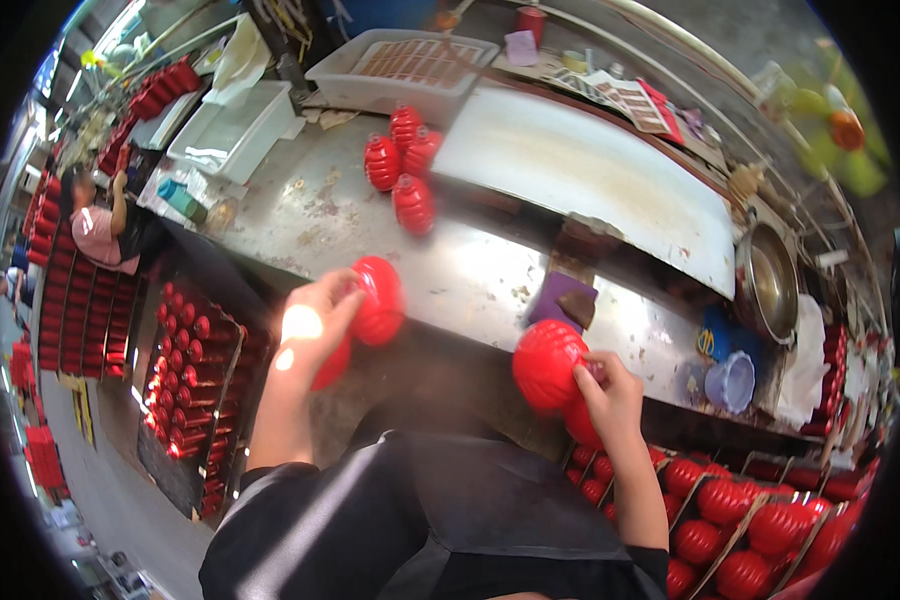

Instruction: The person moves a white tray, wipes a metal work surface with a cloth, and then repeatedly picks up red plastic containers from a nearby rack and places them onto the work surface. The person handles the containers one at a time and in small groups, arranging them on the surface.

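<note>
My left hand is closed on a glossy red, rounded piece, gripped near its side in front of the metal bench. Another red bulge shows just under that hand; I cannot tell whether it belongs to the same piece. My right hand pinches a similar red, grooved, rounded piece by its right side. A second red bulge hangs below it, perhaps part of it. Several red ribbed, lantern-shaped pieces stand grouped on the metal bench, beyond my hands.
A rack of red round pieces is at lower right, another rack of red pieces at left. Across the bench are a pale raised slab, a purple cloth, a lavender cup and a metal bowl. A person sits far left.
</note>
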The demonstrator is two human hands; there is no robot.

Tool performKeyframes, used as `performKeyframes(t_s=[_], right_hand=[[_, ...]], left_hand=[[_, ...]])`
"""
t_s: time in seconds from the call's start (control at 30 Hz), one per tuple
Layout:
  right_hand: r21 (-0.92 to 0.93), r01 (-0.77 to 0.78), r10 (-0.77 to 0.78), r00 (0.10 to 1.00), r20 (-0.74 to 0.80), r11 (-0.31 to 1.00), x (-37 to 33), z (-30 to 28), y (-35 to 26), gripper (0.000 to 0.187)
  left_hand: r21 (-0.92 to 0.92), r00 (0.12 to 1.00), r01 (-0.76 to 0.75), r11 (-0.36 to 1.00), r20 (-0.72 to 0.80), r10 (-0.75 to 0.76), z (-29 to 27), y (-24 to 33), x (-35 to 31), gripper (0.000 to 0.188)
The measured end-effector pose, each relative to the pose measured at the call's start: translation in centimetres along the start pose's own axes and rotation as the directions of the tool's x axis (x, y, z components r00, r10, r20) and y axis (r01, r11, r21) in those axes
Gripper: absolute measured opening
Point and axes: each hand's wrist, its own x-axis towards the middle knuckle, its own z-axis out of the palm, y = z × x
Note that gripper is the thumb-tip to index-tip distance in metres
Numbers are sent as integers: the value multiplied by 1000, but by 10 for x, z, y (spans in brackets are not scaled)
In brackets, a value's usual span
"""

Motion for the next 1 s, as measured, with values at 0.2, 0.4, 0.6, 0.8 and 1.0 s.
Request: performKeyframes(t_s=[0.2, 0.4, 0.6, 0.8, 1.0], right_hand=[[-5, 100, -100, 994, 34, 995, 129, 101, -26, 23], [-96, 183, -175, 981, 84, 978, 217, 179, -44, 24], [-139, 168, -154, 982, 107, 976, 263, 232, -48, 25], [-16, 126, -123, 985, 119, 992, 272, 240, -45, 31], [210, -68, 96, 987, -125, 975, 280, 227, -13, 21]], left_hand=[[88, 967, 112, 990, -240, -88, -11, -88, 103, 28], [58, 929, 24, 998, -371, -1, -1, -140, 229, 27], [161, 942, 71, 984, -336, -13, 18, -170, 345, 28], [121, 942, 169, 978, -311, -125, 51, -196, 418, 31], [42, 919, 199, 979, -355, -172, 78, -204, 440, 36]])
